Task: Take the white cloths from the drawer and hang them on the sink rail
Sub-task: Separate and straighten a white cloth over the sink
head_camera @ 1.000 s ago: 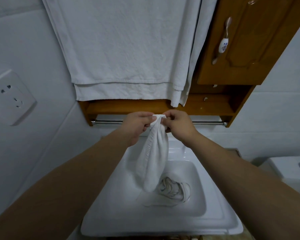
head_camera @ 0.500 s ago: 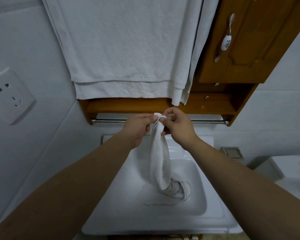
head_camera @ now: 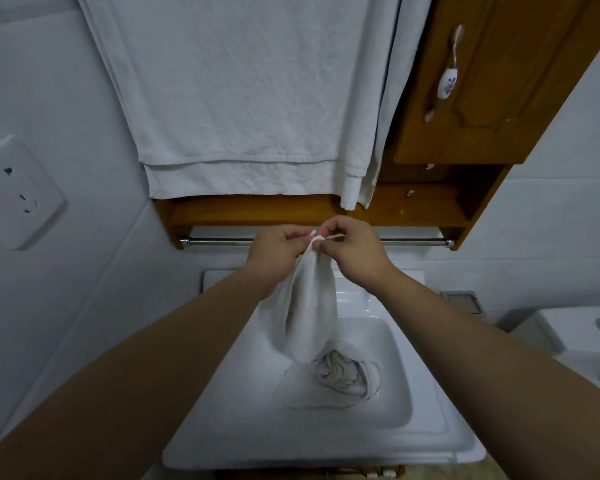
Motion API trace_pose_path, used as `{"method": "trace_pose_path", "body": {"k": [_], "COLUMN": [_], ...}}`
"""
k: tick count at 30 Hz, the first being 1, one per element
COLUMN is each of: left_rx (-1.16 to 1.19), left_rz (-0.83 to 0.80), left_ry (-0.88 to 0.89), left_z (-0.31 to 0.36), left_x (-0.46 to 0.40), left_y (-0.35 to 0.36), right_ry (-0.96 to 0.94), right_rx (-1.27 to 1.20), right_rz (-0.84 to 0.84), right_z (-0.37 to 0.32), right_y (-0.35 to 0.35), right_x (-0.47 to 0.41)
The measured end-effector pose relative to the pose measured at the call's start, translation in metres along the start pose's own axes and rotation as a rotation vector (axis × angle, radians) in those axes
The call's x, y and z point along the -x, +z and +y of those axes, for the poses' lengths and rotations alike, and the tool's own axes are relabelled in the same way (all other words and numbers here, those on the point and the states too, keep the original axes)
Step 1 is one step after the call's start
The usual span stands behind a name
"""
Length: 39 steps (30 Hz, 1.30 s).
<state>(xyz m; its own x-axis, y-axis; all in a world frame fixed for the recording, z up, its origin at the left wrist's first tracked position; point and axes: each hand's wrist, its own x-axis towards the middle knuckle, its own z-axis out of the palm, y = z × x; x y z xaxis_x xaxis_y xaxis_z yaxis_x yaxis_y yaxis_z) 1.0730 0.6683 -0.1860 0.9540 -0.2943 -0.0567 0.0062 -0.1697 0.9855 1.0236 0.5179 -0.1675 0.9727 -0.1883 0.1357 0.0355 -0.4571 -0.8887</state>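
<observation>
Sink (head_camera: 430,441): nearest, w/ a second cloth (head_camera: 343,375) crumpled in basin. My left hand (head_camera: 278,254) & right hand (head_camera: 354,251): both grips pinching top edge of white cloth (head_camera: 312,306), which hangs straight down, long axis vertical. Rail (head_camera: 222,242): just beyond knuckles, running left-right, both hands equally near. Towel (head_camera: 243,98) above.

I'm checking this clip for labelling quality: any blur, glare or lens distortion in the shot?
Head view: dim, even light; wide-angle bending curves the rail and walls; the cloth's lower end is motion-blurred; faint glare on the sink; both hands sharp.
</observation>
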Motion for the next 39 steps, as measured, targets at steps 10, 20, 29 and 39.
{"method": "trace_pose_path", "body": {"k": [10,20,29,39], "left_rx": [0.011,0.063,-0.12,-0.207], "left_rz": [-0.048,-0.043,-0.17,-0.232], "left_ry": [0.008,-0.091,-0.048,-0.069], "left_z": [0.001,0.005,0.005,-0.004], "left_x": [0.008,0.013,0.023,0.036], "left_y": [-0.007,-0.006,-0.002,0.002], "right_ry": [0.086,-0.032,-0.057,-0.05], "right_rx": [-0.081,0.078,0.008,-0.132], "right_rz": [-0.065,-0.11,-0.19,-0.128], "right_z": [0.0,-0.01,-0.011,-0.021], "right_y": [-0.007,-0.015,-0.019,-0.032], "right_x": [-0.001,0.004,0.009,0.01]}}
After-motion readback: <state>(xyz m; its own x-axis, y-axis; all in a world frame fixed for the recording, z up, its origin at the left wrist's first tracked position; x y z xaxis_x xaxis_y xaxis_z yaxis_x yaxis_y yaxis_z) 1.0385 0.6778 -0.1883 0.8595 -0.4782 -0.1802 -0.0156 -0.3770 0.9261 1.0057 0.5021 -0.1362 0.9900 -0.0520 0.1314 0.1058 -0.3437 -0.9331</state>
